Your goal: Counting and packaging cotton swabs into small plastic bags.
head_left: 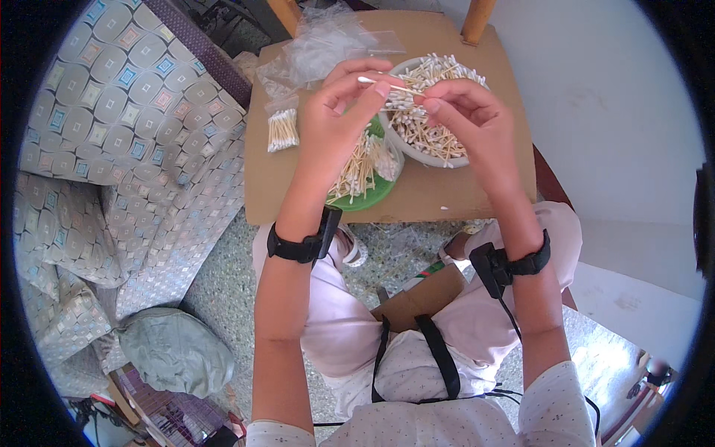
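Note:
A cotton swab (406, 90) with a white tip spans the gap between my hands, above the table. My left hand (339, 112) pinches it between thumb and forefinger, and one tip sticks out past the thumb. The fingertips of my right hand (477, 115) are closed on its other end. Under my right hand stands a white bowl (426, 160) heaped with loose cotton swabs (428, 138). Below my left hand, a green tray (372, 197) holds more swabs (354, 171) and a small filled clear bag (383, 160); my left wrist partly hides it.
Cardboard (424, 205) covers the small table. A filled bag of swabs (282, 131) lies at its left, below a pile of clear plastic bags (320, 52). Wooden legs (477, 21) rise at the far edge. Patterned fabric (134, 97) hangs at left; a white wall (596, 112) stands at right.

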Demonstrator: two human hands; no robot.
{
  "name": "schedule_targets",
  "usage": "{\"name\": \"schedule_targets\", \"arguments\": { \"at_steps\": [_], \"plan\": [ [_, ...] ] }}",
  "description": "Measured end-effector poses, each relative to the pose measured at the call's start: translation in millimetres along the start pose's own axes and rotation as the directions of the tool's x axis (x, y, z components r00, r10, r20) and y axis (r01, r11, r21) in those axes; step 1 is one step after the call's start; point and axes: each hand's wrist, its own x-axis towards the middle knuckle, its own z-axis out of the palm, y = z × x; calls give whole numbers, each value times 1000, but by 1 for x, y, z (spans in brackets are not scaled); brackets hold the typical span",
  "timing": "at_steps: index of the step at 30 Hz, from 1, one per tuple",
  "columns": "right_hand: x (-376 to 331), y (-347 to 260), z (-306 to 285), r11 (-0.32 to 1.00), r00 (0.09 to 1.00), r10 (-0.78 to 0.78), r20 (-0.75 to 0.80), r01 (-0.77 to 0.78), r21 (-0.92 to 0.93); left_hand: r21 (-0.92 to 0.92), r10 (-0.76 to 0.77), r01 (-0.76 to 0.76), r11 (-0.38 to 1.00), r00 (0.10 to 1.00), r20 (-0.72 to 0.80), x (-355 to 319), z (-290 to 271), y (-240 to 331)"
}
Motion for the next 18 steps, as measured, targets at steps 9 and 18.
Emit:
{"name": "schedule_targets", "arguments": {
  "at_steps": [9, 18],
  "plan": [
    [1, -3, -3, 995, 999, 42, 26, -44, 85, 107, 80, -87, 990, 995, 64, 1, 5, -13],
    [-2, -2, 0, 950, 991, -116, 63, 130, -285, 340, 88, -116, 933, 991, 98, -3, 8, -6]
  ]
}}
